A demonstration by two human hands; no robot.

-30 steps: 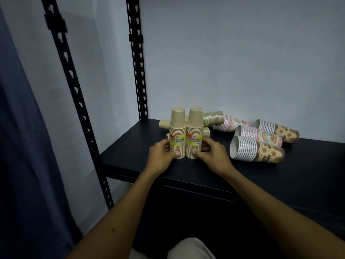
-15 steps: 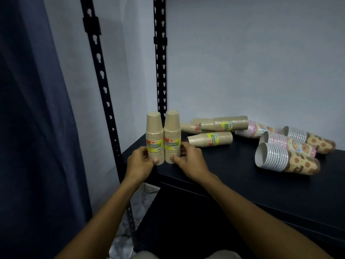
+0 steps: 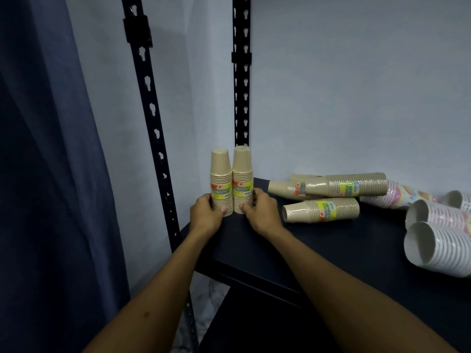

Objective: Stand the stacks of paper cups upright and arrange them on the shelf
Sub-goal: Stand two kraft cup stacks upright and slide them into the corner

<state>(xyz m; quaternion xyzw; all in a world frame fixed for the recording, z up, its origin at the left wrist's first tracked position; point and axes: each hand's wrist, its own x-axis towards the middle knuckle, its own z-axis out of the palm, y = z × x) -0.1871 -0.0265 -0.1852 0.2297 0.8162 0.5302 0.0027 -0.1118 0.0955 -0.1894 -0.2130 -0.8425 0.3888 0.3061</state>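
A pale grey-blue wall [image 3: 344, 85] stands behind a dark shelf [image 3: 331, 250], which is held by two black slotted metal uprights: a front post [image 3: 150, 118] and a rear post [image 3: 240, 80] in the corner. A dark blue curtain [image 3: 46, 174] hangs at the far left. At the shelf's left rear corner two wrapped stacks of tan paper cups stand upright, bottoms up and touching side by side: the left tan stack [image 3: 220, 184] and the right tan stack [image 3: 242, 180], each with a yellow and orange label. The person's left hand [image 3: 206, 216] wraps around the lower part of the left tan stack, thumb in front. The right hand [image 3: 260, 212] grips the lower part of the right tan stack in the same way. Both bare forearms reach in from the bottom of the view. To the right, well apart from the hands, more tan stacks lie on their sides: a long lying stack [image 3: 356, 187] towards the back, on top of another that is mostly hidden, and a shorter lying stack [image 3: 321, 210] just in front. Further right lie patterned stacks: a pink stack [image 3: 397, 197], a second pink-striped stack [image 3: 438, 217] and a big white-rimmed stack [image 3: 438, 250] nearest the front, its open mouth facing left.
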